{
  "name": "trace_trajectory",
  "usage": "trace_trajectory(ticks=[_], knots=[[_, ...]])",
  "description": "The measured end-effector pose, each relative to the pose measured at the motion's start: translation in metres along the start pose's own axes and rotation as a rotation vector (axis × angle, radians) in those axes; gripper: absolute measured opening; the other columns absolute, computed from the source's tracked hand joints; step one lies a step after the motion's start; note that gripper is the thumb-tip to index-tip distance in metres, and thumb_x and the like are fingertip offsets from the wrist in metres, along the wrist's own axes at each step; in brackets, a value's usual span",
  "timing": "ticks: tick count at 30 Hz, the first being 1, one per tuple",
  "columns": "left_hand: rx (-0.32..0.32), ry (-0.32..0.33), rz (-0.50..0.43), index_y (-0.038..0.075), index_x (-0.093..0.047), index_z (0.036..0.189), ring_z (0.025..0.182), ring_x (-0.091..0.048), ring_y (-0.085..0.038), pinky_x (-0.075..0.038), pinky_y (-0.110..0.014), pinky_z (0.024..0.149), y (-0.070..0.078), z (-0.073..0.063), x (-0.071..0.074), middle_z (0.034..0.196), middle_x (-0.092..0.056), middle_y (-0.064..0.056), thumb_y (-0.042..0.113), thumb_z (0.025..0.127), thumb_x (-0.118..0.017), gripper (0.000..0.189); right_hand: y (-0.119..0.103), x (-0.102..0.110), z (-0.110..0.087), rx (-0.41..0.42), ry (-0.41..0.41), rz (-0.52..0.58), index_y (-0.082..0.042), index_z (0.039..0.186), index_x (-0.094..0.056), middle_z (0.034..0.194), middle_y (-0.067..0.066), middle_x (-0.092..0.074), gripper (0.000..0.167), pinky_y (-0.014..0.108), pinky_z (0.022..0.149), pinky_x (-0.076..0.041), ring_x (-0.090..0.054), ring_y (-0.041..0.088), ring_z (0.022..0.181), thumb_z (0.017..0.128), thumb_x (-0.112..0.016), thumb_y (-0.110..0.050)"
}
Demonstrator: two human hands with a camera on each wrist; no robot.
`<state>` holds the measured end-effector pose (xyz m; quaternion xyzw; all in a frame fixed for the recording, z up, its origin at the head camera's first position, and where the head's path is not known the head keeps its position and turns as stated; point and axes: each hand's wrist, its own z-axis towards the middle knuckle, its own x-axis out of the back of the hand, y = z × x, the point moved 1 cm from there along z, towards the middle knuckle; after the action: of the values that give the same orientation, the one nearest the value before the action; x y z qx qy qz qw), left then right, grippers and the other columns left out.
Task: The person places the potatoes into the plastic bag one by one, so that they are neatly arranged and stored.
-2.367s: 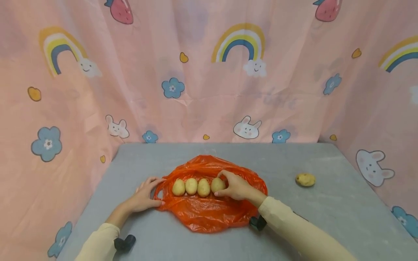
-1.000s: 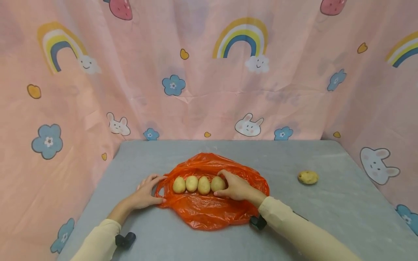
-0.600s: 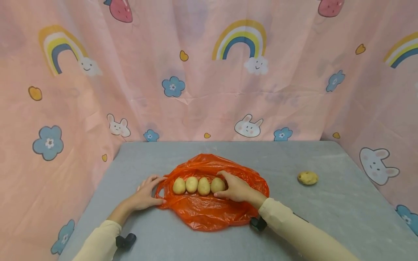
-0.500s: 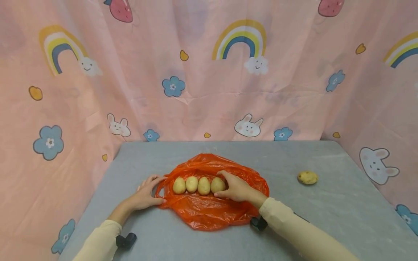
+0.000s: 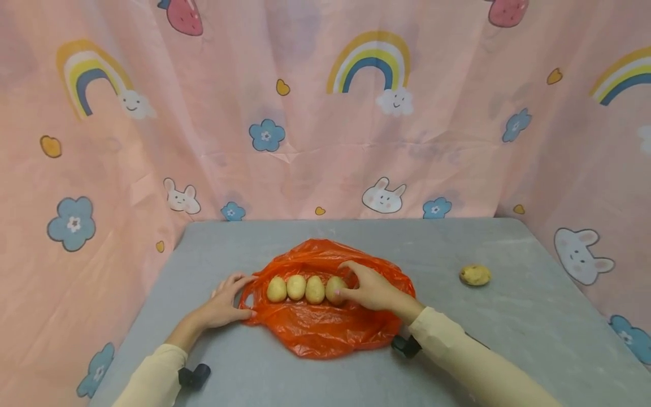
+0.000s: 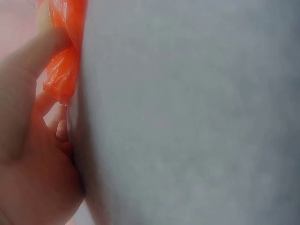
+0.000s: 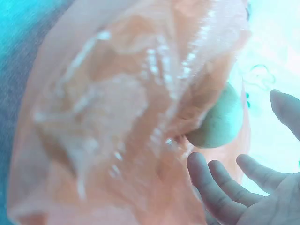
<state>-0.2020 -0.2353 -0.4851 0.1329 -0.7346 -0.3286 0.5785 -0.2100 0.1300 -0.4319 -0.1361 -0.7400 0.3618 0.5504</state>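
Note:
A thin red-orange plastic bag (image 5: 328, 336) lies spread on the table with several potatoes (image 5: 277, 290) in a row at its opening. My left hand (image 5: 221, 305) is at the bag's left end, thumb and forefinger spread, their tips on the two sides of the handle loop. In the left wrist view the thumb lies against the bag (image 6: 63, 77). My right hand (image 5: 376, 289) hovers by the rightmost potato (image 5: 334, 290), thumb overlapping it. The right wrist view shows the spread fingers apart from that potato (image 7: 222, 119), which is partly hidden behind the bag.
One more potato (image 5: 475, 275) lies alone on the grey table (image 5: 508, 328), to the right of the bag. A pink patterned curtain (image 5: 325, 141) hangs behind the table and along both sides. Black wrist devices (image 5: 194, 377) sit under the sleeves.
The right hand has loosened its grip on the rightmost potato and begun to draw back to the right. The left hand stays at the bag's end.

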Motion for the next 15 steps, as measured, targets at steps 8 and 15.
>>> trace_trajectory(ticks=[8, 15], knots=[[-0.009, 0.006, 0.0, 0.016, -0.047, 0.15, 0.136, -0.032, -0.043, -0.022, -0.071, 0.108, 0.0, -0.001, -0.002, 0.151, -0.036, -0.015, 0.035, 0.081, -0.08, 0.079, 0.001, 0.013, -0.016, 0.008, 0.033, 0.063, -0.013, 0.146, -0.048, 0.136, 0.017, -0.059, 0.062, 0.033, 0.076, -0.052, -0.06, 0.019, 0.087, 0.094, -0.07, -0.038], [-0.02, 0.02, -0.008, 0.015, -0.048, 0.149, 0.136, -0.032, -0.044, -0.021, -0.072, 0.107, 0.0, 0.0, 0.0, 0.15, -0.037, -0.016, 0.032, 0.081, -0.08, 0.078, 0.006, 0.026, -0.028, 0.042, 0.08, 0.111, -0.011, 0.145, -0.048, 0.136, 0.019, -0.06, 0.059, 0.042, 0.085, -0.057, -0.064, 0.028, 0.103, 0.095, -0.07, -0.033]])
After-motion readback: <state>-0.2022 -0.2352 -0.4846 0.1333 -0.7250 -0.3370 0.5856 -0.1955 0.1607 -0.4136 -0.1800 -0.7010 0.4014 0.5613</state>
